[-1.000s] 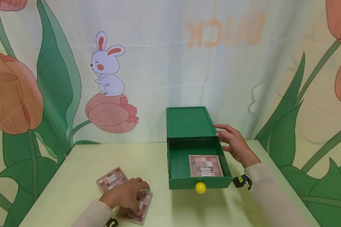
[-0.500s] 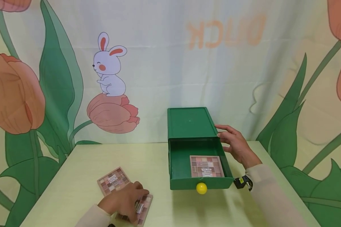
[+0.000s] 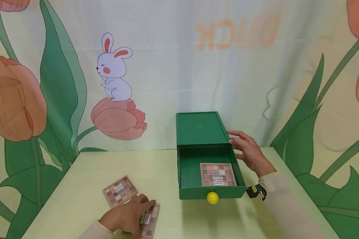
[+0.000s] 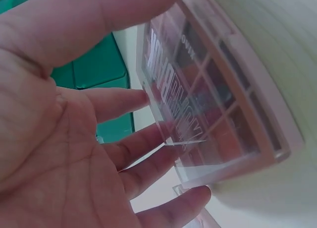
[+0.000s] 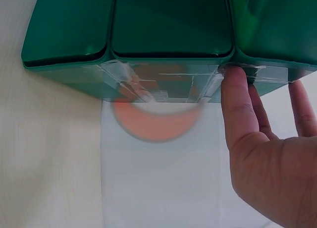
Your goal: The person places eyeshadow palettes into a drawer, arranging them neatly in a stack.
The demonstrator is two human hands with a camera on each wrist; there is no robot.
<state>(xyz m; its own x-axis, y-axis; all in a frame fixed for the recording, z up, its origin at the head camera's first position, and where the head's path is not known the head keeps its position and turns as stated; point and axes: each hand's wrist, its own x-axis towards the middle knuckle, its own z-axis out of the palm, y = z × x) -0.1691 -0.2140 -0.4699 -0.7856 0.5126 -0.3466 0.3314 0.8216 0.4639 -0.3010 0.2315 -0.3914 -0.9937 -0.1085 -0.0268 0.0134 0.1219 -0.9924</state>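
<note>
My left hand (image 3: pixel 125 214) pinches an eyeshadow palette (image 3: pixel 147 220) across its width, thumb on one edge and fingertips at the other. In the left wrist view the palette (image 4: pixel 198 99) is tilted, with its clear lid facing the palm. Just behind that hand, a second eyeshadow palette (image 3: pixel 119 191) lies flat on the table. A green drawer cabinet (image 3: pixel 198 129) has its top drawer (image 3: pixel 191 192) pulled out, with a third palette (image 3: pixel 217 175) inside. My right hand (image 3: pixel 249 152) rests its fairly straight fingers against the cabinet's right side; the right wrist view shows the fingertips (image 5: pixel 235 74) there.
A yellow round knob (image 3: pixel 212 198) sticks out from the drawer front, which overhangs the pale table (image 3: pixel 167 172). Close behind the cabinet hangs a printed curtain (image 3: pixel 167 83) with tulips and a rabbit. Clear tape (image 5: pixel 168 84) runs along the cabinet's side.
My left hand has shifted slightly left and closed round the near palette, which now tilts and looks narrower in the head view. The right hand and drawer have stayed put.
</note>
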